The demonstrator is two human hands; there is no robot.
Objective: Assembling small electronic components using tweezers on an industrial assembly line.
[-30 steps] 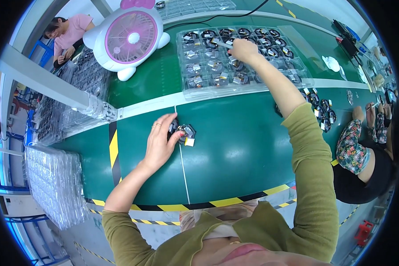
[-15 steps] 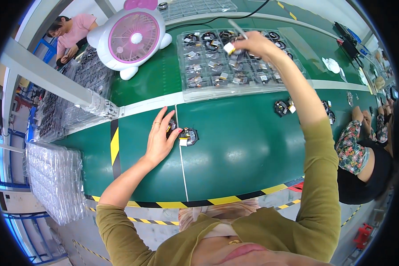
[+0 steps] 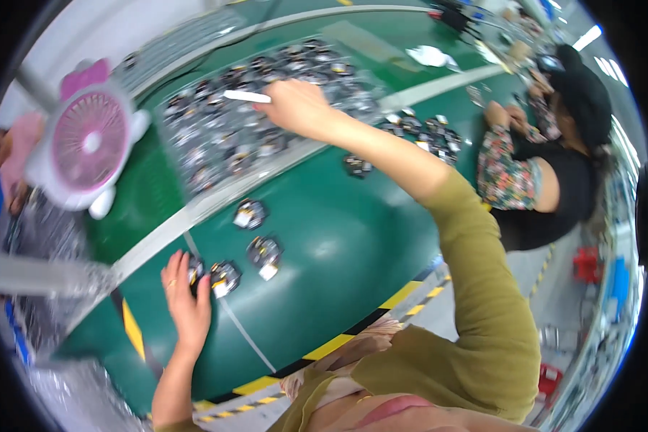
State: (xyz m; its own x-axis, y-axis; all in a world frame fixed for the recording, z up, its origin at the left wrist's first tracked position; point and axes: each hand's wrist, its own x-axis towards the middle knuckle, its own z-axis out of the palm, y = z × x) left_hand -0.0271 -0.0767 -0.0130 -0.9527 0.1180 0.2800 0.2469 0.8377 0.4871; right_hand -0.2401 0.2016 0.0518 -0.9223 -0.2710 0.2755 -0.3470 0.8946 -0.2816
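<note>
The small black round part [image 3: 223,278] lies on the green desk [image 3: 324,273], just beside the fingertips of my left hand [image 3: 186,302]. That hand rests flat on the desk, fingers spread and gripping nothing that I can see; another dark part [image 3: 194,269] sits partly under its fingertips. A little further out from that hand, two more of the same parts [image 3: 265,253] [image 3: 250,214] lie apart on the green surface.

My right hand [image 3: 299,108] is stretched far forward over the clear tray [image 3: 194,176] of many small parts. It is closed on a thin white stick [image 3: 246,96], which points out to its left above the tray. Beyond the wrist of that hand, one more single part [image 3: 356,166] lies on the desk, and a cluster of parts [image 3: 428,137] sits further out.

To the left of the tray stands a pink and white fan [image 3: 86,144]. On my right, another person [image 3: 554,158] in a black top with flowered sleeves works at the same desk.
</note>
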